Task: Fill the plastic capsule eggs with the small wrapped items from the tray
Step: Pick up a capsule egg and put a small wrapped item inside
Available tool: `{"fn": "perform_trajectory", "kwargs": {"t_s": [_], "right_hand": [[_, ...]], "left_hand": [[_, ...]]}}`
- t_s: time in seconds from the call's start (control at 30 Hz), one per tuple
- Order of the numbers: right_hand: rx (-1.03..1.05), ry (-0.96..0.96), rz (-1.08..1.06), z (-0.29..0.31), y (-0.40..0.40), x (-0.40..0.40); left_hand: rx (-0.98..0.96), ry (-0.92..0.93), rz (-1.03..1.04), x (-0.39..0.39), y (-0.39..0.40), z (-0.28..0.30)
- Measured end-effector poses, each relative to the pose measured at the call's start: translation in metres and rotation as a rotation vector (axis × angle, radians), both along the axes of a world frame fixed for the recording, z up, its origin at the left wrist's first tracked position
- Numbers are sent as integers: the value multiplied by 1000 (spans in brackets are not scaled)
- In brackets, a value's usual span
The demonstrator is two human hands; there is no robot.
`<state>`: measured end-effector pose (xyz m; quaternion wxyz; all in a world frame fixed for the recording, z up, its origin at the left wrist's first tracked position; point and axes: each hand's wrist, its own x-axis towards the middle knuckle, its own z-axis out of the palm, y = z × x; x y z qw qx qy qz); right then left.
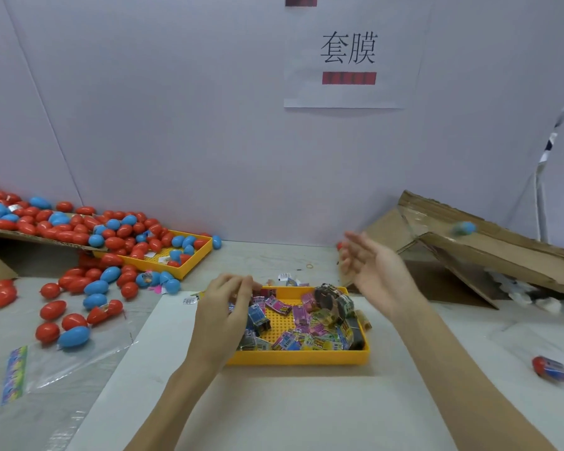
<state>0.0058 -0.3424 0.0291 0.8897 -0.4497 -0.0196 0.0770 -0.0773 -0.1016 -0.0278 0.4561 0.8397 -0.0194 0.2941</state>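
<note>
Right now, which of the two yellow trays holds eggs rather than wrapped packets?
The far yellow tray at the left, under the red and blue eggs; the near tray holds packets.

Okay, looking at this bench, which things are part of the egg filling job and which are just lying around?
Part of the job:
- near yellow tray of wrapped items
- red and blue capsule eggs
- left hand over the tray
- right hand, open

Lying about:
- wall sign
- rubber band
- empty plastic bag

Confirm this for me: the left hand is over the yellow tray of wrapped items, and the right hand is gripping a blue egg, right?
Not quite. The head view shows the right hand open and holding nothing; a blurred blue egg is on the cardboard ramp beyond it. The left hand is over the yellow tray.
</note>
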Motion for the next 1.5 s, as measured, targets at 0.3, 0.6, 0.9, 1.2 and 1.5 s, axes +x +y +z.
{"fn": "perform_trajectory", "kwargs": {"t_s": [0.3, 0.6, 0.9, 1.2, 1.5], "right_hand": [[-534, -263, 112, -50, 50, -47], [-617, -274, 134, -60, 53, -45], [-586, -218, 115, -67, 52, -40], [-1243, -640, 51, -66, 63, -52], [-1616, -675, 123, -70, 72, -58]], "left_hand": [[1, 52, 396, 23, 49, -15], [427, 535, 745, 64, 168, -6], [452, 511, 637, 56, 182, -4], [202, -116, 355, 37, 84, 10], [-108, -5, -29, 14, 14, -4]]}}
